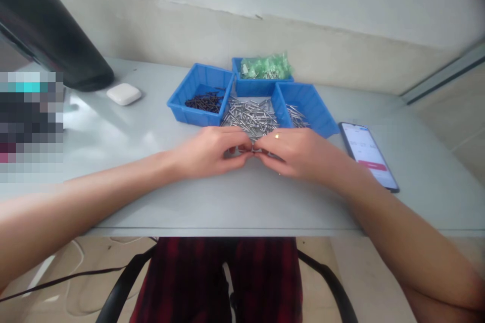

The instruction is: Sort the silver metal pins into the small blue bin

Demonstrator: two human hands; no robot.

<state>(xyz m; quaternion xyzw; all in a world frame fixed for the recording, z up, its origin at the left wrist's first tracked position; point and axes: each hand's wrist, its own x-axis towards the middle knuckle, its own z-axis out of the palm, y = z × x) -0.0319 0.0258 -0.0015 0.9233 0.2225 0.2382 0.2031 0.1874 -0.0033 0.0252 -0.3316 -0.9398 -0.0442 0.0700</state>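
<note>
My left hand (pixel 214 151) and my right hand (pixel 299 154) meet fingertip to fingertip just above the table, both closed in a pinch. A thin silver metal pin (pixel 242 150) shows in part among the left fingers. What the right fingers pinch is mostly covered by the fingertips. Right behind the hands lies a loose pile of silver metal pins (pixel 252 115). To its left, a blue bin (pixel 180 111) holds dark screws (pixel 204 102). On the right, another blue bin (pixel 318 116) has more silver pins (pixel 296 117) in it.
A third blue bin (pixel 261 88) at the back holds green plastic packets (pixel 267 66). A phone (pixel 367 156) with a lit screen lies right of my right hand. A white case (pixel 124 94) and a large black object (pixel 56 30) stand at the left. The wall borders the table behind.
</note>
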